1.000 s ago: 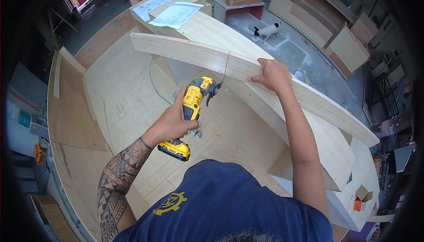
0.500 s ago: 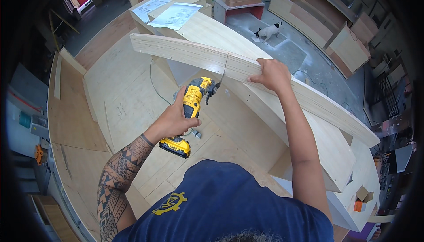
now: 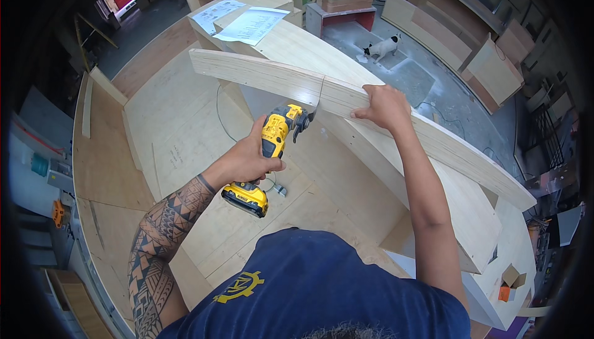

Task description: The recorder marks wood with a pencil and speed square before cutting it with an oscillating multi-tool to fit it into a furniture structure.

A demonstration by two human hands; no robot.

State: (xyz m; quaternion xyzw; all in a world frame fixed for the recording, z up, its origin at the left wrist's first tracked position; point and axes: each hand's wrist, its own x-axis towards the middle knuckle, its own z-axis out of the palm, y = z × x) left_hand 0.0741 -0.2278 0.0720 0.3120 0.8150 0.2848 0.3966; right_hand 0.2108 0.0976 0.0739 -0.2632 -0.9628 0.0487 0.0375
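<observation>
Yellow and black, pointing to one o'clock: tool (image 3: 276,131) wrapped in left grip (image 3: 246,159), at eight o'clock from right grip (image 3: 389,107), clasping pale, grained board (image 3: 257,73) with dark line (image 3: 322,88) across.

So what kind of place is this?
Probably a woodworking shop: there's a yellow power tool, a long wooden board and a bare-wood curved unit farther off.
</observation>
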